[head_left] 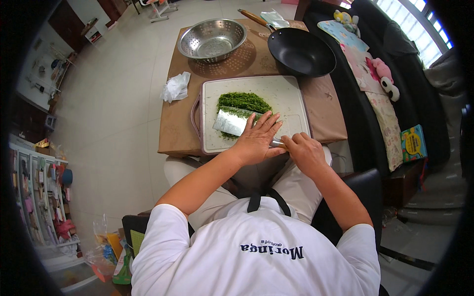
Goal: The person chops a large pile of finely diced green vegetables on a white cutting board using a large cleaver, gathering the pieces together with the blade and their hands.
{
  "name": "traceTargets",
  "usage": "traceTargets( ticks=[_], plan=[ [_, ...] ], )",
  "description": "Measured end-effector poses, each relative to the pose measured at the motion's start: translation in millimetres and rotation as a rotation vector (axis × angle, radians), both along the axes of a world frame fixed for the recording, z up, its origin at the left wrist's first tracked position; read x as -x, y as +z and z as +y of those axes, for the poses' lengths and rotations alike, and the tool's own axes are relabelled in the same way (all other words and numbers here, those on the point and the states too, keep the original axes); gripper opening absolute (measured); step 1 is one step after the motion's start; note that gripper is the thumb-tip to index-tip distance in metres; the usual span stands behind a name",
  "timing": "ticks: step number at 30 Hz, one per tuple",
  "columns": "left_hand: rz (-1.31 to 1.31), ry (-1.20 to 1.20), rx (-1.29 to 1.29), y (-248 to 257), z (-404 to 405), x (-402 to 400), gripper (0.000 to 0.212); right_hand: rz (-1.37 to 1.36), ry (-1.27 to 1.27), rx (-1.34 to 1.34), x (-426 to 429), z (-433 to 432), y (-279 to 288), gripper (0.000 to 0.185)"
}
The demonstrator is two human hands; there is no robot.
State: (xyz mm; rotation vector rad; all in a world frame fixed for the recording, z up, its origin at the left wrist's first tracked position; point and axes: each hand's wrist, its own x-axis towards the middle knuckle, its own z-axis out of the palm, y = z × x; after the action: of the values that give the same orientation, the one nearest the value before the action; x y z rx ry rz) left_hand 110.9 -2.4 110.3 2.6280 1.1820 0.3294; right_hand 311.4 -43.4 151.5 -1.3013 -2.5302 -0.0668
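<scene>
My right hand (306, 151) grips the handle of a cleaver (231, 122) at the near right of the cutting board. The wide steel blade lies tilted over finely chopped greens (244, 100), with green bits clinging along its upper edge. My left hand (257, 142) is spread flat, its fingers reaching over the handle end of the blade, and its thumb lies near the handle. Beneath all this is a white cutting board (287, 94) with a mauve rim and a loop handle at its left. The greens under the blade and hand are partly hidden.
A perforated steel colander (213, 40) stands at the table's far left. Right of it sits a black wok (301, 53), its wooden handle pointing away. Crumpled white plastic (176, 87) lies left of the board on the brown-covered table (177, 129). A black sofa (411, 107) runs along the right.
</scene>
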Motion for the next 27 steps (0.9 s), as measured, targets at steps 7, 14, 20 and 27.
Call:
traceTargets(
  ticks=[7, 14, 20, 27],
  plan=[
    [0.008, -0.014, -0.042, -2, -1, 7, 0.083, -0.042, 0.019, 0.002, -5, -6, 2, 0.027],
    [0.057, 0.088, 0.016, -9, 8, 36, 0.086, -0.074, -0.025, 0.014, -15, -14, 5, 0.033],
    [0.078, 0.163, 0.004, -24, 20, 64, 0.086, -0.046, -0.041, -0.009, -28, -21, 3, 0.037],
    [0.028, 0.273, 0.047, -31, 42, 90, 0.082, -0.050, -0.100, -0.008, -46, -30, 0, 0.037]
  ],
)
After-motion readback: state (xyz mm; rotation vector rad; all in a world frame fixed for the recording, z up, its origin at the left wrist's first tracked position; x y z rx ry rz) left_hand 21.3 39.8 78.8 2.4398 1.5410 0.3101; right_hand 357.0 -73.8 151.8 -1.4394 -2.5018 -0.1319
